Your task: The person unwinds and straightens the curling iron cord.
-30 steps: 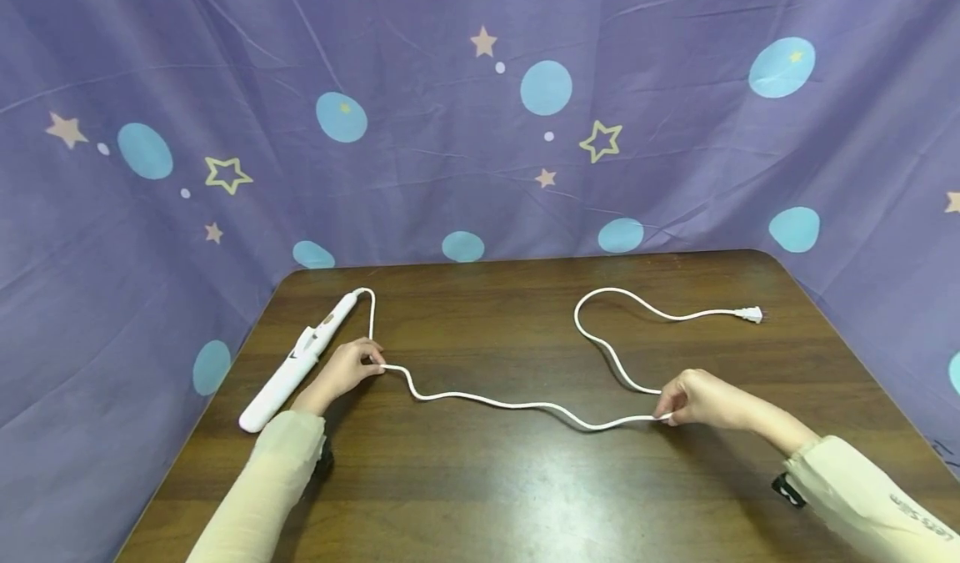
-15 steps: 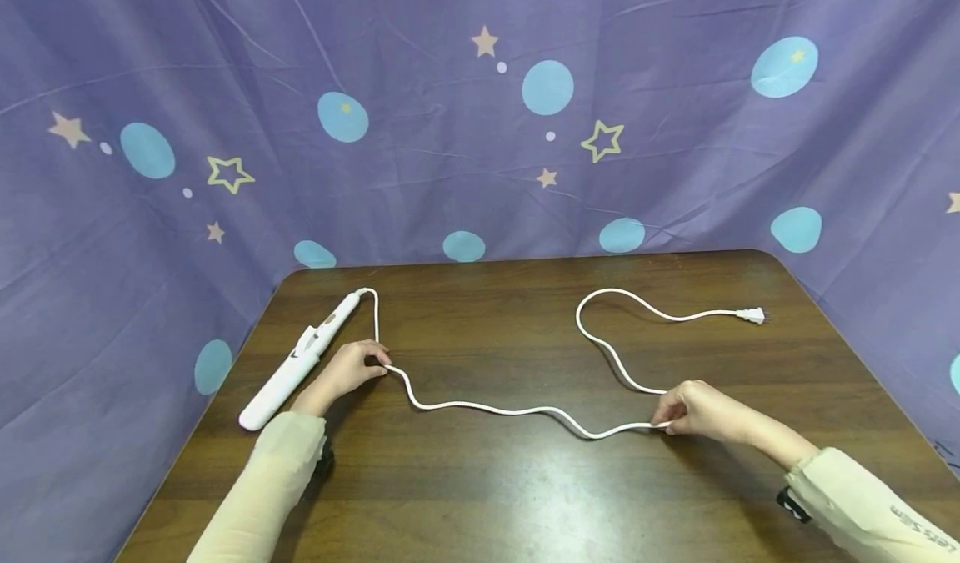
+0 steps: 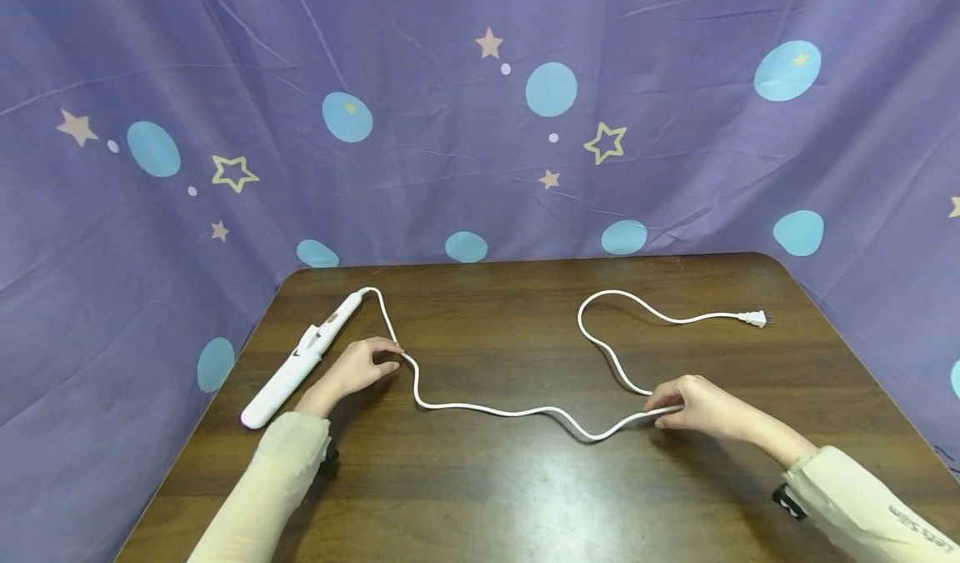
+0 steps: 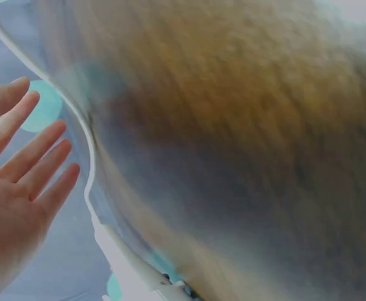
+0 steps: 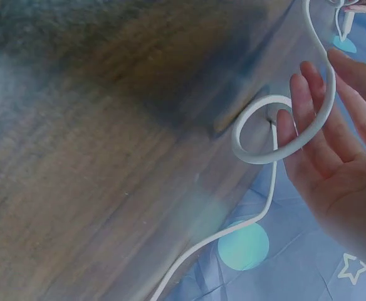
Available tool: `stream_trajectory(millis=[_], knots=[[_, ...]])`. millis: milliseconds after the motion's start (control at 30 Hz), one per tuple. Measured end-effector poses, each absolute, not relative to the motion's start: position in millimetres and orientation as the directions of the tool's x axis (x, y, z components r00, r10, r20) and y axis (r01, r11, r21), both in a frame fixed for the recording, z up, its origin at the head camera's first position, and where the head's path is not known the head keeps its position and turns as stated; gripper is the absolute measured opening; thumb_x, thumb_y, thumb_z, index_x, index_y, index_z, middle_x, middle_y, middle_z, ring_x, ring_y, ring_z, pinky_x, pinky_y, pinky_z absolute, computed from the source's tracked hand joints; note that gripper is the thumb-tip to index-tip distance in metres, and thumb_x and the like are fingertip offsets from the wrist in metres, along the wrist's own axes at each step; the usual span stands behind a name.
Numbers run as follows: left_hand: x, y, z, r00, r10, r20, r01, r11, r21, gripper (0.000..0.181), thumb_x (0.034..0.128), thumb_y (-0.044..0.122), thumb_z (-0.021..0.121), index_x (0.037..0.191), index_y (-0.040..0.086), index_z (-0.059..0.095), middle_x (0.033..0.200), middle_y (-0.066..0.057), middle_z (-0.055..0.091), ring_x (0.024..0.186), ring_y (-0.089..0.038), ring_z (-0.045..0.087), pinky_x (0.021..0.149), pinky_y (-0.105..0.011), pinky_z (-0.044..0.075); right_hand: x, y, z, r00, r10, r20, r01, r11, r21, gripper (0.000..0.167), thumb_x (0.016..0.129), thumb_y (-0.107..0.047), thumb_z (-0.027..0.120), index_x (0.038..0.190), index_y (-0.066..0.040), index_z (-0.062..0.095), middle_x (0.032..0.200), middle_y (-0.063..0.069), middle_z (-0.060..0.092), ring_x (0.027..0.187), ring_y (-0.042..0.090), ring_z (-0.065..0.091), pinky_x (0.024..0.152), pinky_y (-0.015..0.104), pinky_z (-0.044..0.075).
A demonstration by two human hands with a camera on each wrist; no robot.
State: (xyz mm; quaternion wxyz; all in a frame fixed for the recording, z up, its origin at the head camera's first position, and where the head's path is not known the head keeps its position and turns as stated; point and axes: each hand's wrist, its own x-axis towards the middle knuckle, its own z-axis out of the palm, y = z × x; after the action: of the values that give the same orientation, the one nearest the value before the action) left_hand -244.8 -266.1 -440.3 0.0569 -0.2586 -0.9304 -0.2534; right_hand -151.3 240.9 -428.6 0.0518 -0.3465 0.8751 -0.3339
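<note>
A white curling iron (image 3: 292, 371) lies slantwise at the table's left. Its white power cord (image 3: 480, 409) winds across to a two-prong plug (image 3: 752, 319) at the back right. My left hand (image 3: 360, 367) is beside the iron, its index fingertip at the cord and its thumb apart; the left wrist view shows the fingers (image 4: 32, 157) straight, the cord just beyond them. The cord runs between the thumb and fingers of my right hand (image 3: 701, 404). In the right wrist view it makes a loop (image 5: 255, 157) across those loosely spread fingers.
Both hands work over a brown wooden table (image 3: 480, 329) with rounded back corners. A purple curtain (image 3: 450, 171) with stars and blue dots hangs behind it and along the sides. A dark strap (image 3: 789, 501) shows at the right sleeve.
The left hand has gone from pinching the cord to parted fingers, and that part of cord has shifted right and away. The right hand's thumb and fingers have parted around the cord.
</note>
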Motion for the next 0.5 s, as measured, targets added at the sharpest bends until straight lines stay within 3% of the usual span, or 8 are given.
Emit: stream_trajectory(millis=[300, 500], knots=[[-234.4, -265.3, -427.5, -0.867, 0.419, 0.270, 0.498, 0.746, 0.443, 0.023, 0.0729, 0.009, 0.068, 0.095, 0.001, 0.066, 0.094, -0.010, 0.064, 0.094, -0.028, 0.058, 0.084, -0.041, 0.040, -154.7, 242.5, -413.1, -0.810, -0.570, 0.133, -0.506, 0.567, -0.650, 0.014, 0.074, -0.004, 0.066, 0.087, -0.001, 0.065, 0.080, 0.002, 0.067, 0.073, 0.002, 0.057, 0.063, 0.027, 0.048], [-222.7, -265.9, -416.8, -0.871, 0.393, 0.295, 0.488, 0.759, 0.430, 0.026, 0.0733, 0.011, 0.068, 0.098, 0.003, 0.065, 0.101, -0.014, 0.062, 0.098, -0.031, 0.055, 0.085, -0.043, 0.039, -156.6, 247.3, -404.0, -0.841, -0.518, 0.156, -0.496, 0.624, -0.604, 0.016, 0.075, -0.009, 0.067, 0.089, -0.003, 0.066, 0.085, 0.004, 0.067, 0.079, 0.005, 0.059, 0.068, 0.030, 0.048]])
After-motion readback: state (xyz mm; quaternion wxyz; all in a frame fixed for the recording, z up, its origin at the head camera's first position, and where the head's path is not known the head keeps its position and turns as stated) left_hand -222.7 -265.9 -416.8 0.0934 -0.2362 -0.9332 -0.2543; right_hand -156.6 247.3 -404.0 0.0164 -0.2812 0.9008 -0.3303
